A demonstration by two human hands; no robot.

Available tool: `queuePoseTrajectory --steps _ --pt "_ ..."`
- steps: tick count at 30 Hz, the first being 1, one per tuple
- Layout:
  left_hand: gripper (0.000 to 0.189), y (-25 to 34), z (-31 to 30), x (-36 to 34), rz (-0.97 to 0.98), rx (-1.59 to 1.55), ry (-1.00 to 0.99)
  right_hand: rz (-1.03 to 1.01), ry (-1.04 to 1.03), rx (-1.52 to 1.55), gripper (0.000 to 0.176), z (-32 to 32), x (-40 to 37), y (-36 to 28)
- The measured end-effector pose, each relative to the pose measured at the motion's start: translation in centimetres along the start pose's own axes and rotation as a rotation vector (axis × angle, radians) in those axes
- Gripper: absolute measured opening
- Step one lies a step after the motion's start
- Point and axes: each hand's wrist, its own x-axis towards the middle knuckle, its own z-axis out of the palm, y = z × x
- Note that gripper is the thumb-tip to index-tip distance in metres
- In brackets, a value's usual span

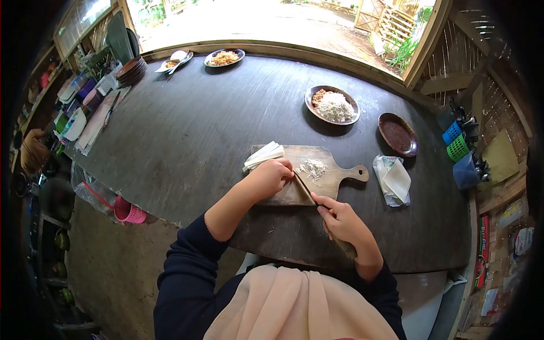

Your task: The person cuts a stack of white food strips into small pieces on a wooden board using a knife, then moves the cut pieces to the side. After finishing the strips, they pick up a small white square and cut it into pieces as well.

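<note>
One right hand (pixel 339 219) clamps the knife (pixel 304 185); left hand (pixel 271 178) curled, hold unconfirmed. White strips (pixel 265 154), board's (pixel 309 152) ten o'clock: judged light, fragile; grip mid-length.

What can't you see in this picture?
All in the head view:
- What the left hand pinches: its fingers hide it.
- Part of the knife: covered by the right hand.
- Small writing on the red packet: too small.
- Some things on the left shelves: blurred, and cut off by the dark edge.
</note>
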Motion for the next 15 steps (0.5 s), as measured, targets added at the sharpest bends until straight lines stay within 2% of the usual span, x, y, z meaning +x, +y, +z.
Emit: queuePoseTrajectory --steps 6,11,15 --pt "0.013 0.4 -0.2 0.1 -0.008 0.016 -0.019 -0.024 0.016 0.006 0.04 0.0 0.1 0.0" --pt "0.013 0.0 0.0 0.1 -0.004 0.039 -0.013 0.016 -0.074 0.023 0.039 -1.2 -0.8 0.2" --pt "0.013 0.0 0.0 0.1 -0.018 0.014 -0.019 0.03 -0.066 0.029 0.04 -1.0 -0.9 -0.4"
